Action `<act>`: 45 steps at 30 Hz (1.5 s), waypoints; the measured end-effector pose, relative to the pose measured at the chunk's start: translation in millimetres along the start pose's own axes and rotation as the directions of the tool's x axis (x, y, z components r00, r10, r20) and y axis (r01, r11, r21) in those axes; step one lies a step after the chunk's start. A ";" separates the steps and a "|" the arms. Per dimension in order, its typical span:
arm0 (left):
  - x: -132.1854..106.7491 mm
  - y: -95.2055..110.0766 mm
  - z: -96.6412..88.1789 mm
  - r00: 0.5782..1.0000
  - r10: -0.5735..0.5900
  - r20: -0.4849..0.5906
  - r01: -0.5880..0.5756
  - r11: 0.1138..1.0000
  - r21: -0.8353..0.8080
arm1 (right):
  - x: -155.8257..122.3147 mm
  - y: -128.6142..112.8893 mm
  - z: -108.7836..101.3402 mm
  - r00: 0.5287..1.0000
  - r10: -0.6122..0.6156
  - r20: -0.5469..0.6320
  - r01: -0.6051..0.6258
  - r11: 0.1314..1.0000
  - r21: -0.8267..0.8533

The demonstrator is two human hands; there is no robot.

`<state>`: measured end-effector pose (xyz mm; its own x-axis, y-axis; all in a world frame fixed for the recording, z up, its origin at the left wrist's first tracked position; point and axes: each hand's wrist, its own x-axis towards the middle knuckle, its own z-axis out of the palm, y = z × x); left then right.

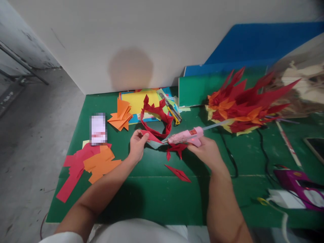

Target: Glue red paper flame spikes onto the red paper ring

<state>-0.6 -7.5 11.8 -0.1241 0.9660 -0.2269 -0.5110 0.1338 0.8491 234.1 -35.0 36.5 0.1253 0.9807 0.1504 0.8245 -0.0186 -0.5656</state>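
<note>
Between the thumb and fingers of my left hand [138, 145] is a folded red paper piece [151, 136], its pointed end turned to the right. My right hand [207, 151] grips a pink hot glue gun [186, 135] with a clear glue stick [219, 124] sticking out of its back. The gun's nozzle is at the tip of the paper piece; whether they touch I cannot tell. Just behind stands a ring of folded red paper [169, 126] with raised points. Below the gun lie some folded red pieces [177, 149], and nearer me a separate red folded diamond [179, 173].
Red paper strips [76, 168] and orange strips [102, 163] lie left, below a blurred-out phone-like object [98, 129]. Behind are orange folded pieces [121, 116], coloured sheets [134, 101] and a yellow cutter [174, 114]. A red-orange paper flame piece [243, 104], cables and a purple box [296, 185] are right.
</note>
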 end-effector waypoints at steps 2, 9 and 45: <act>0.0 0.7 0.3 1.000 -0.002 -0.001 0.002 1.000 -0.009 | 0.2 0.7 0.3 1.000 0.006 0.006 -0.006 1.000 -0.005; 1.8 1.6 0.1 0.999 -0.008 -0.033 0.007 1.000 -0.029 | -0.4 1.2 -5.9 0.998 0.052 0.047 -0.055 0.996 0.075; -3.8 -1.0 -2.4 0.986 0.132 0.100 -0.143 0.982 0.124 | 19.6 -100.5 -9.3 0.934 -0.208 0.289 0.110 0.941 0.319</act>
<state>-1.7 -11.9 10.6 -0.1047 0.9924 -0.0645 -0.3780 0.0203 0.9256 158.8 -15.7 103.8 -0.2138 0.9766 0.0234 0.6140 0.1530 -0.7744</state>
